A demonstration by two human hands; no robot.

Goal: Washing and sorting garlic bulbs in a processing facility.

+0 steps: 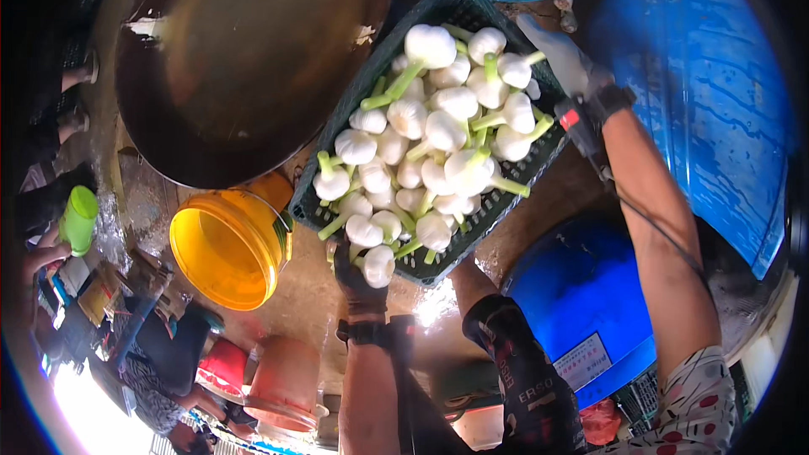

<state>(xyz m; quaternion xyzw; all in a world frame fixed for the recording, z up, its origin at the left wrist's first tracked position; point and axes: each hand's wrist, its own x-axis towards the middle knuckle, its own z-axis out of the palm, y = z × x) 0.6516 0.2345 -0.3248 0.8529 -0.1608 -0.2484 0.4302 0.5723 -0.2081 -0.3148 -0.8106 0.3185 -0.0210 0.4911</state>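
A dark green plastic crate (442, 272), piled with white garlic bulbs (455, 104) with short green stalks, lies at a slant before me. My left hand (360, 281), in a black glove, is at the crate's near side; a garlic bulb (379, 265) lies against it and hides part of its fingers. On the crate's right side is my right hand (559, 57), in a pale glove, its fingers along the rim and slightly blurred. The crate covers part of one of my legs (471, 284). Both wrists wear black straps.
A wide dark basin (253, 158) of murky water stands at the upper left, a yellow bucket (221, 249) below it. Blue plastic tubs (581, 291) are at the right. Red buckets (284, 379) stand lower left. At the far left a person's hand (47, 256) holds a green container (79, 221).
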